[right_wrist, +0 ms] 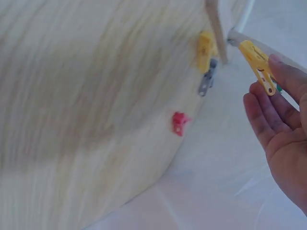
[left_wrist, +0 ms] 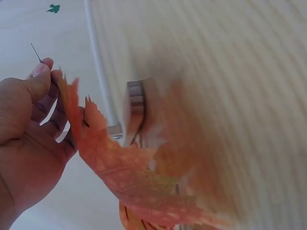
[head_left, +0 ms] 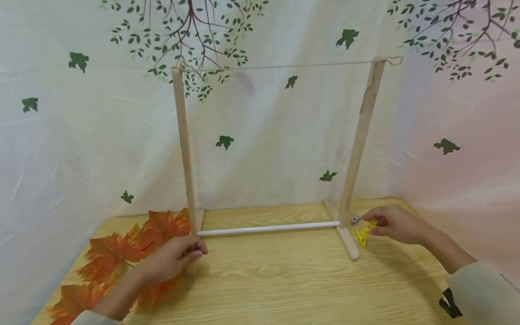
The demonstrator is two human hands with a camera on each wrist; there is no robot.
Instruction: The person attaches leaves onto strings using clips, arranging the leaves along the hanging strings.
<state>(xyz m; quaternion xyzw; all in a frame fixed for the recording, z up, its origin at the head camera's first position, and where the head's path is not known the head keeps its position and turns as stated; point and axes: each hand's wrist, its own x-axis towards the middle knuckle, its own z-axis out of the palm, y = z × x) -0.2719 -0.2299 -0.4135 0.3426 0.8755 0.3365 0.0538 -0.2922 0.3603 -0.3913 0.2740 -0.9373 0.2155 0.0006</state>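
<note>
My left hand (head_left: 171,259) is by the left post's foot, over the orange leaves. In the left wrist view its thumb and forefinger pinch the thin stem of an orange artificial maple leaf (left_wrist: 120,170), which droops beside the fingers. My right hand (head_left: 400,225) is just right of the frame's right foot. Between thumb and fingers it pinches a yellow clothespin (right_wrist: 259,64). Lying on the table close by are another yellow clothespin (right_wrist: 205,51), a grey clothespin (right_wrist: 207,79) and a red clothespin (right_wrist: 179,123). Its red colour does not show in the head view.
A wooden frame with a left post (head_left: 184,148), a leaning right post (head_left: 364,132) and a white lower bar (head_left: 268,229) stands on the wooden table (head_left: 271,295). A string (head_left: 298,66) spans its top. More orange leaves (head_left: 106,258) lie at left; a printed cloth (head_left: 269,167) hangs behind.
</note>
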